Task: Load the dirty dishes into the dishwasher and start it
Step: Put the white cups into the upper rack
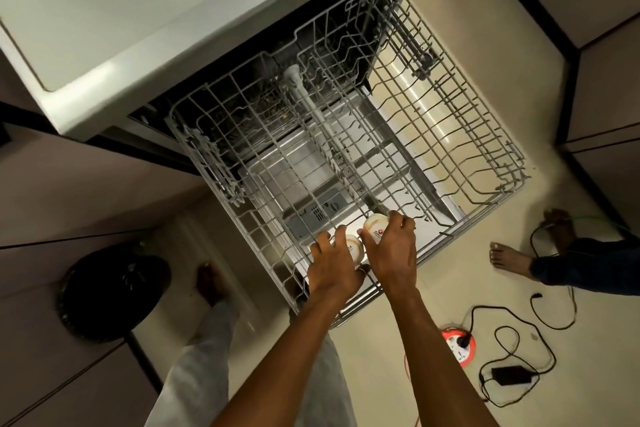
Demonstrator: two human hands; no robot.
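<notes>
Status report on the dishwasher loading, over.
Left hand grips left cup; right hand grips right cup. Both at near edge of pulled-out upper rack. Nothing blocking.

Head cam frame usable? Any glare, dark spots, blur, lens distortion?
Head view: usable. Wide-angle stretch toward frame edges; glare streak on floor through the rack; bin nearly lost in shadow; left hand gripping left cup and right hand gripping right cup are sharp, cups bright.

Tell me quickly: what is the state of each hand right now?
Left hand: closed, fingers curled round a white cup.
Right hand: closed, fingers curled round a second white cup.
</notes>
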